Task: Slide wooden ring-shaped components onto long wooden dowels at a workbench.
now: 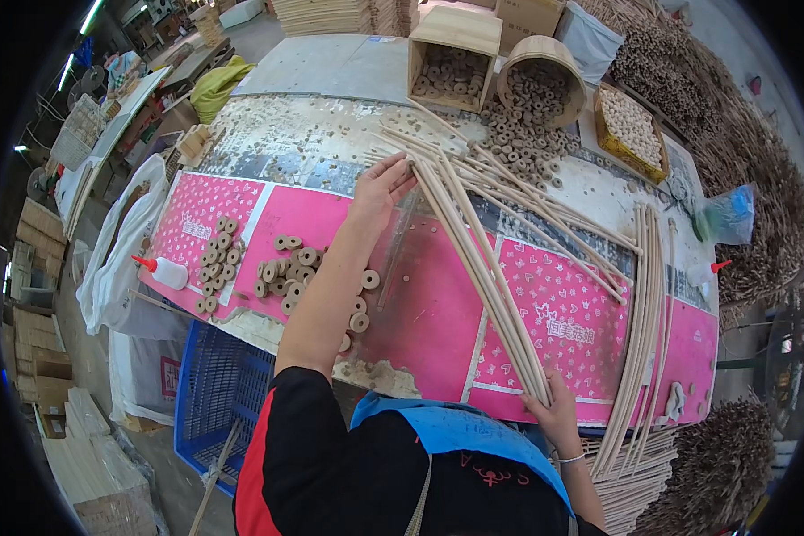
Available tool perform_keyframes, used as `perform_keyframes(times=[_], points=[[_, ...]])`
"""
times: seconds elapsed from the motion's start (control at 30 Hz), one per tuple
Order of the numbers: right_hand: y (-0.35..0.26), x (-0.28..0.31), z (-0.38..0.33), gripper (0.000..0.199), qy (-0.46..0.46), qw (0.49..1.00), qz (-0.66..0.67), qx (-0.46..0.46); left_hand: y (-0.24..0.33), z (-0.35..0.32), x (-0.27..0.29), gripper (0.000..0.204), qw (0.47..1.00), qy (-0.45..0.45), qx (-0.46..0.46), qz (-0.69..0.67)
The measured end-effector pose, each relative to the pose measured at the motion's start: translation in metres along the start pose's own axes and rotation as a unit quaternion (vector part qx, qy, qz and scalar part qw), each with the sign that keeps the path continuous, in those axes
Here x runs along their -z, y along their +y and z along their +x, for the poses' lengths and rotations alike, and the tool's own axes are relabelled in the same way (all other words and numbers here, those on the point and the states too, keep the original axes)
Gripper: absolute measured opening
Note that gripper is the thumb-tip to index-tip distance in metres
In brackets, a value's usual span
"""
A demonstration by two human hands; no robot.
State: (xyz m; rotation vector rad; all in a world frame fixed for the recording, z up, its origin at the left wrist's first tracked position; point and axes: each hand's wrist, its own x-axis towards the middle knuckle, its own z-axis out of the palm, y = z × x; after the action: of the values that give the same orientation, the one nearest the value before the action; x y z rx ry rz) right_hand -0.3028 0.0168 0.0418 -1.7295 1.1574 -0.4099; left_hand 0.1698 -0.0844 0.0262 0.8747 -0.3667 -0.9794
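Observation:
A bundle of long, pale wooden rods (pixel 473 268) slants across the pink mat (pixel 420 348) in front of me. My right hand (pixel 554 411) is closed around their near ends at the table's front edge. At the far ends, my left hand (pixel 384 189) has its thumb and fingers closed on the rod tips; its fingertips partly hide what lies there. Several small wooden rings with centre holes (pixel 281 268) lie left of my left forearm, partly covered by it. Another cluster of rings (pixel 221 255) sits farther left. More loose rods (pixel 545 214) lie crosswise beyond the bundle.
A wooden box (pixel 451 31) and a round tub (pixel 576 76) spill rings at the back. A yellow basket (pixel 612 147) holds pale pieces. Rods (pixel 643 330) overhang the right front edge. Red-tipped bottles stand left (pixel 168 274) and right (pixel 701 272). A blue crate (pixel 214 384) stands below left.

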Motion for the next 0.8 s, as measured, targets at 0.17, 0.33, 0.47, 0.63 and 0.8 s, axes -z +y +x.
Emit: perform_keyframes(times=[0.17, 0.33, 0.47, 0.63, 0.8], points=[[0.000, -0.002, 0.003, 0.042, 0.012, 1.000, -0.024, -0.006, -0.004, 0.001, 0.003, 0.032, 0.998, 0.000, 0.060, 0.031], [-0.008, 0.005, 0.007, 0.041, 0.022, 0.996, -0.080, 0.015, -0.001, 0.009, 0.000, 0.030, 0.998, -0.012, 0.052, 0.014], [-0.001, 0.005, 0.009, 0.043, 0.040, 0.992, -0.113, 0.036, -0.005, 0.013, 0.001, 0.028, 0.997, 0.019, 0.071, 0.012], [-0.004, 0.003, 0.005, 0.045, 0.069, 0.987, -0.147, 0.021, -0.008, 0.005, -0.003, 0.021, 0.997, 0.033, 0.055, 0.039], [-0.004, 0.002, 0.004, 0.042, 0.093, 0.974, -0.205, 0.019, -0.006, 0.006, -0.004, 0.021, 0.997, 0.021, 0.036, 0.064]])
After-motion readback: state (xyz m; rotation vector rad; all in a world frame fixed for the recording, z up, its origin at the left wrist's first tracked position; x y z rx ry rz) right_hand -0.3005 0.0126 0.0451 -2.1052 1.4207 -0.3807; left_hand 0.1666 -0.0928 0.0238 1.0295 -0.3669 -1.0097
